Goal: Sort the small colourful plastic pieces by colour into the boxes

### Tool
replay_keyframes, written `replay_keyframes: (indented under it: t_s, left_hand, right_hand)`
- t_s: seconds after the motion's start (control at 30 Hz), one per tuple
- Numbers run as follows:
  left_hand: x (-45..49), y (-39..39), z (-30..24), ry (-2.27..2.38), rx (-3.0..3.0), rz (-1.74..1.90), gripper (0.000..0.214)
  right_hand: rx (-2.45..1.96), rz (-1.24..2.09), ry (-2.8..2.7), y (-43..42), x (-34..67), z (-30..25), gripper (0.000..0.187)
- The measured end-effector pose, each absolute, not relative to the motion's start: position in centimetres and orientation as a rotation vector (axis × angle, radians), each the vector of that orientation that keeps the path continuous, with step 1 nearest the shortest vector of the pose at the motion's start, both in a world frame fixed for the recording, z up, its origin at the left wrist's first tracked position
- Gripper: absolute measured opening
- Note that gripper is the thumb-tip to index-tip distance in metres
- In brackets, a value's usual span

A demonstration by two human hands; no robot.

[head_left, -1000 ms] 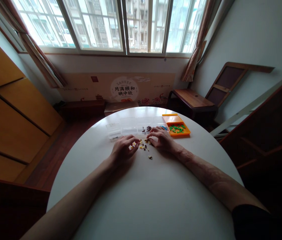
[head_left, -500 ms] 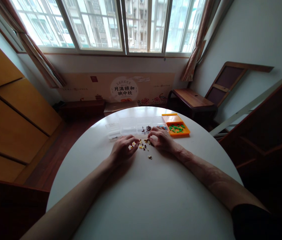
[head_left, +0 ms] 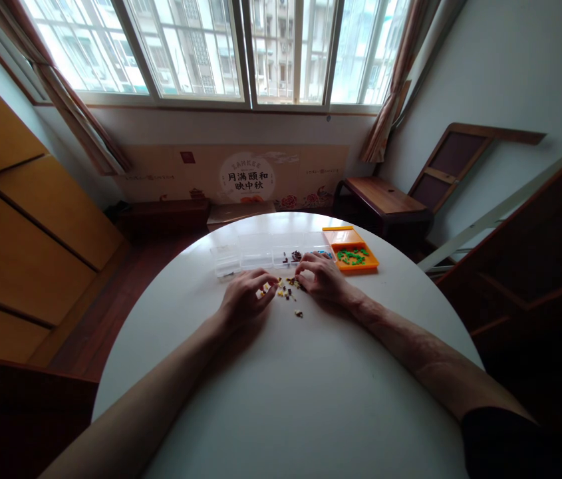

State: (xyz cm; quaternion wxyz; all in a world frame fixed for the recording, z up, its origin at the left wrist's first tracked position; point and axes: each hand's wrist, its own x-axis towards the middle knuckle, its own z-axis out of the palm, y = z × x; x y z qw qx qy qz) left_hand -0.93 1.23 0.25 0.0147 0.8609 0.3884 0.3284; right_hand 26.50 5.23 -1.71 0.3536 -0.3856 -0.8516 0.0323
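Observation:
A loose scatter of tiny yellow and dark brown pieces (head_left: 288, 291) lies on the white round table between my hands. My left hand (head_left: 247, 295) rests at its left side, with a gap between the curved fingers and thumb where some yellow pieces show. On the other side, my right hand (head_left: 324, 278) reaches in with bent fingers closed at the pile's edge; what they pinch, if anything, is too small to name. One separate pale and dark piece (head_left: 299, 314) lies nearer to me. Behind the hands stands a clear plastic compartment box (head_left: 255, 256), partly hidden by my right hand.
Dark brown pieces (head_left: 296, 256) sit in one compartment of the clear box, blue ones (head_left: 327, 255) in another. An orange box (head_left: 360, 267) holding green pieces (head_left: 351, 256) adjoins it on the right. A wooden chair (head_left: 385, 194) stands beyond the table (head_left: 310, 399).
Almost nothing differs. The fingers of my right hand have shifted very slightly at the pile; my left hand stays where it was.

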Motion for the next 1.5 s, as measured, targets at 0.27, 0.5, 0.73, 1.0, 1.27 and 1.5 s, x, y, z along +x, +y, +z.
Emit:
replay_keyframes:
  t_s: [0.27, 0.5, 0.73, 1.0, 1.27, 1.5]
  left_hand:
    - [-0.9, 1.2, 0.3, 1.206, 2.68, 1.027, 0.014]
    - [-0.8, 1.0, 0.6, 1.194, 2.688, 1.032, 0.014]
    - [-0.8, 1.1, 0.4, 1.158, 2.687, 1.053, 0.016]
    - [-0.8, 1.5, 0.0, 1.074, 2.748, 1.108, 0.02]
    - [-1.0, 1.8, -0.3, 1.027, 2.808, 1.123, 0.016]
    - [-0.8, 1.7, -0.1, 1.018, 2.794, 1.166, 0.011]
  right_hand:
    - [-0.981, 0.022, -2.298, 5.1, 26.4, -1.5, 0.005]
    - [-0.859, 0.046, -2.208, 4.8, 26.3, -1.4, 0.014]
    - [-0.644, 0.054, -2.297, 4.4, 26.2, -0.9, 0.012]
    - [-0.523, 0.033, -2.323, 3.8, 25.9, -0.5, 0.01]
    - [-0.469, 0.01, -2.277, 3.7, 25.7, -0.4, 0.006]
    - [-0.488, 0.036, -2.275, 3.6, 25.7, -0.5, 0.006]
